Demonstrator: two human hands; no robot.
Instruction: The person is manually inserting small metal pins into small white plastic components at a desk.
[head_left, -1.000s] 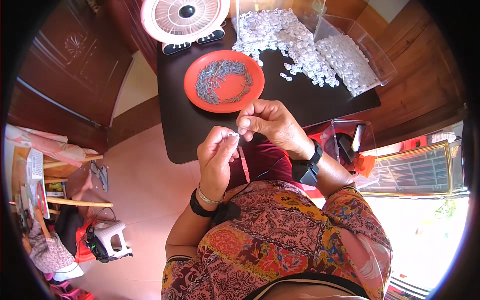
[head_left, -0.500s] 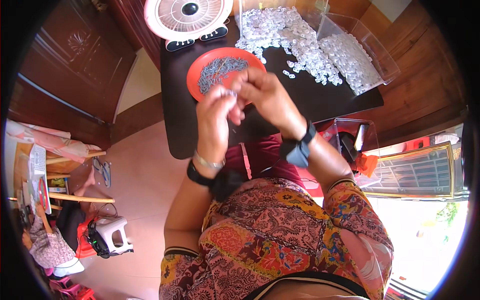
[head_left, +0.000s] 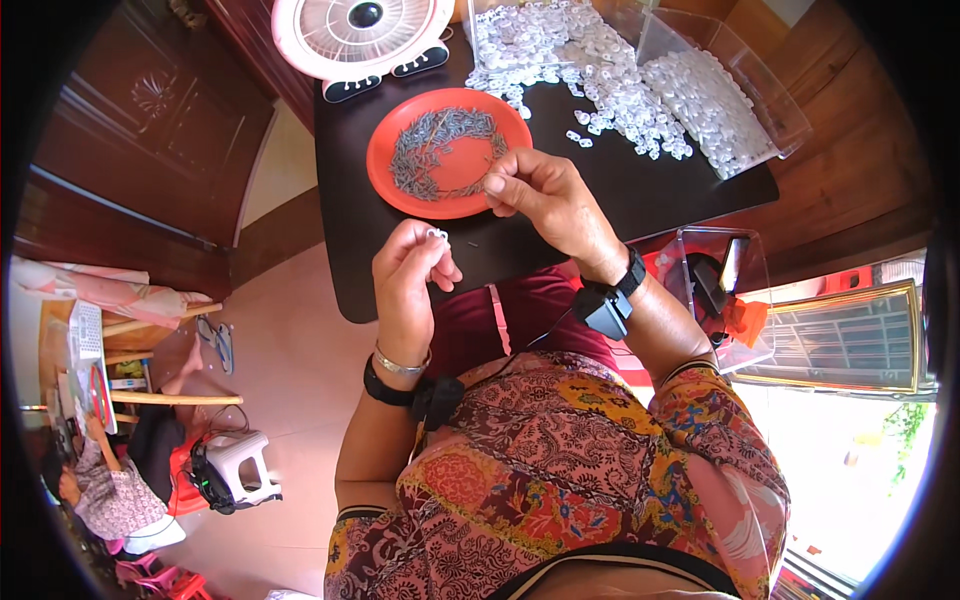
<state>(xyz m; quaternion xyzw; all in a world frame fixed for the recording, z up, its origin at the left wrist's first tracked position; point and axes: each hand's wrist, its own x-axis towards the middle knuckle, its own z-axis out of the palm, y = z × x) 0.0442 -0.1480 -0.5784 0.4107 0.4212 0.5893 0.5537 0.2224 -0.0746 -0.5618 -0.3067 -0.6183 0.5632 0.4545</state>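
while a small clear plastic piece [head_left: 437,235] is pinched in the left hand [head_left: 410,275] fingertips, raised for fitting, the right hand [head_left: 545,195] is closed at the red plate [head_left: 400,195] rim, apparently picking from the metal pins [head_left: 440,135]; whether one is gripped cannot be told.

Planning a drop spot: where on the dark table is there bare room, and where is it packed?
Free: the dark table strip between the orange plate and the loose white pieces, and the near edge by the left hand. Crowded: the far right, with the white pile and clear bin; the far left, with the fan. The right hand overhangs the plate's rim.
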